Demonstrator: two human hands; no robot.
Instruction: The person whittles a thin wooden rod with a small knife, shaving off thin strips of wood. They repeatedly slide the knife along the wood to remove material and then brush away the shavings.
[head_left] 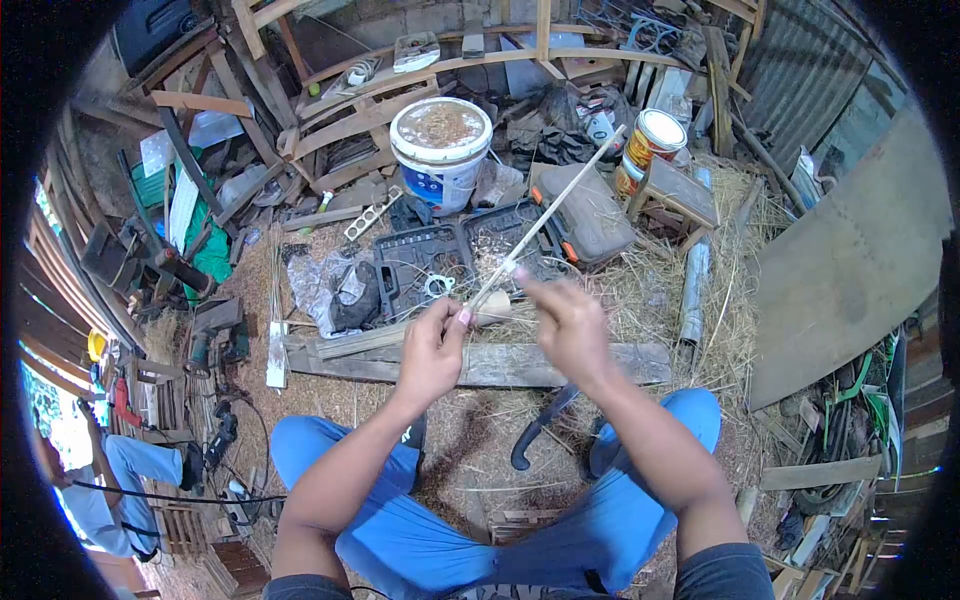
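Observation:
My left hand (437, 345) is closed around the lower part of a thin, pale wooden stick (565, 195), which slants up and away to the right. My right hand (567, 325) is curled, with its foremost fingertips close to the stick's lower half. Slight blur hides whether those fingers pinch the stick or something small. Beneath my hands lies a weathered plank (500, 365), with a bundle of pale strips (365, 343) on it. A tool with a curved black handle (528, 445) leans at the plank between my feet; its far end is hidden.
Beyond the plank are an open black tool case (405, 270), a closed grey case (592, 212), a white-and-blue bucket (440, 175) and paint cans (655, 135). A large board (850, 290) leans at right. Another person (140, 475) sits at far left, near power tools (220, 430).

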